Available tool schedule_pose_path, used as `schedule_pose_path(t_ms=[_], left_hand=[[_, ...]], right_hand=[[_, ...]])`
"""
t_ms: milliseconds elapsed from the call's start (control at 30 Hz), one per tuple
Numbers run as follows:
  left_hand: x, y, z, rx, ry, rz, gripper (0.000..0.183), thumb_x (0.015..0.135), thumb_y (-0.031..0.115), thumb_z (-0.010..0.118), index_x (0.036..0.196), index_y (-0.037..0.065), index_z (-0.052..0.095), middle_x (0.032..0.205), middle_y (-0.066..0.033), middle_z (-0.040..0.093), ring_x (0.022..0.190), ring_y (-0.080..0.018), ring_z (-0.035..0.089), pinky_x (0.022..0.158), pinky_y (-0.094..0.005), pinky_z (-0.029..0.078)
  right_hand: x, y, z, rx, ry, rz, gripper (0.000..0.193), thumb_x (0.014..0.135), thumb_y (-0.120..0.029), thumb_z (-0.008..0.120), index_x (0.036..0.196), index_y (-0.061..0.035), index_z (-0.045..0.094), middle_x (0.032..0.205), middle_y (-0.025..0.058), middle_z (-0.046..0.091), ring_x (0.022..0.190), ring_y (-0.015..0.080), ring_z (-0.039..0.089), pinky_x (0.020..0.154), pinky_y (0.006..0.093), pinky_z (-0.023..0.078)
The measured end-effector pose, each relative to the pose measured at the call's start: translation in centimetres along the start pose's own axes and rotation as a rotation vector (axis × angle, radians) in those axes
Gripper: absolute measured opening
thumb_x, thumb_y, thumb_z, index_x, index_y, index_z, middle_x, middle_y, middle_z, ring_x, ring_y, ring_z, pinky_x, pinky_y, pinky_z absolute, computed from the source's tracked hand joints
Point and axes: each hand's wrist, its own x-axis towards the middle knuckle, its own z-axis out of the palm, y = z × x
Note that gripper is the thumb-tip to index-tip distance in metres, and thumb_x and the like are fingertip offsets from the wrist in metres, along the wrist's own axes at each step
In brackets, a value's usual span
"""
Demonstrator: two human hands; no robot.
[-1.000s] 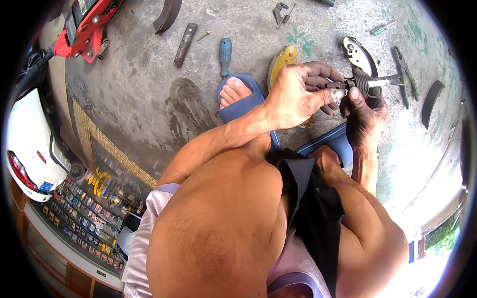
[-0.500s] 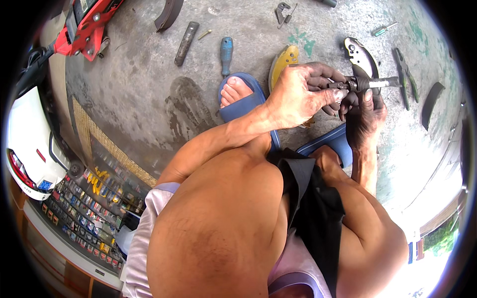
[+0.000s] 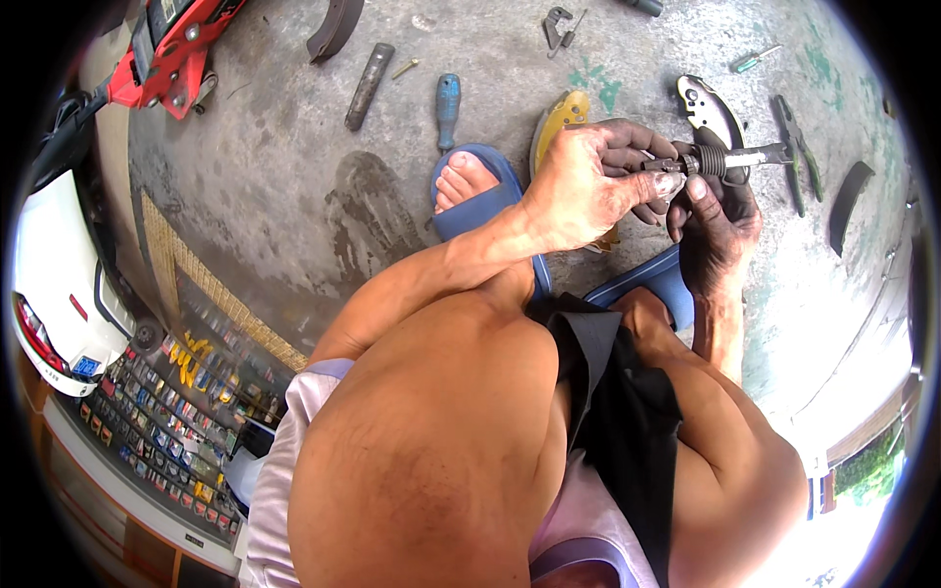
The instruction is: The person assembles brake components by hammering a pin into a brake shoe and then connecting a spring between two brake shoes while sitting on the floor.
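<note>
Both my hands are on a dark brake adjuster rod (image 3: 711, 162) that has a coil spring around it and a bright shaft sticking out to the right. My left hand (image 3: 593, 181), blackened at the fingers, pinches its left end between thumb and fingers. From below, my right hand (image 3: 723, 230) grips it, with the thumb near the spring and the other fingers partly hidden behind. On the floor just beyond them lie a yellow brake shoe (image 3: 562, 116), partly covered by my left hand, and a pale metal brake shoe (image 3: 708, 106) with holes.
Pliers (image 3: 802, 147) and a dark curved lining (image 3: 851, 206) lie at right. A blue-handled tool (image 3: 448, 108), a dark tube (image 3: 370, 86) and a green-handled screwdriver (image 3: 758, 59) are farther off. At far left are a red jack (image 3: 176, 69) and a white car (image 3: 74, 284).
My right thumb has slid left along the adjuster, from under the spring toward my left fingertips. The adjuster is still held in about the same place.
</note>
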Motion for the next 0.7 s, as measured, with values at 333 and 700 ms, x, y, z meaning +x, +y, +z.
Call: schedule_pose_path(t_ms=[333, 700], left_hand=[[0.0, 0.0, -0.1, 0.018, -0.008, 0.01, 0.032, 0.091, 0.005, 0.073, 0.117, -0.01, 0.061, 0.097, -0.0148, 0.073, 0.083, -0.0156, 0.071, 0.067, -0.0276, 0.063], [0.2, -0.1, -0.1, 0.023, 0.005, -0.01, 0.035, 0.089, 0.007, 0.075, 0.117, -0.01, 0.061, 0.099, -0.0159, 0.072, 0.082, -0.0163, 0.071, 0.066, -0.0279, 0.062]], right_hand=[[-0.1, 0.1, -0.2, 0.001, -0.024, 0.011, 0.06, 0.085, -0.014, 0.079, 0.136, 0.0027, 0.052, 0.098, 0.0125, 0.071, 0.065, 0.0125, 0.063, 0.049, 0.0231, 0.045], [0.2, 0.1, 0.0, 0.005, -0.031, 0.004, 0.059, 0.087, -0.017, 0.078, 0.136, 0.0042, 0.052, 0.087, 0.0074, 0.067, 0.06, 0.0114, 0.059, 0.049, 0.0223, 0.044]])
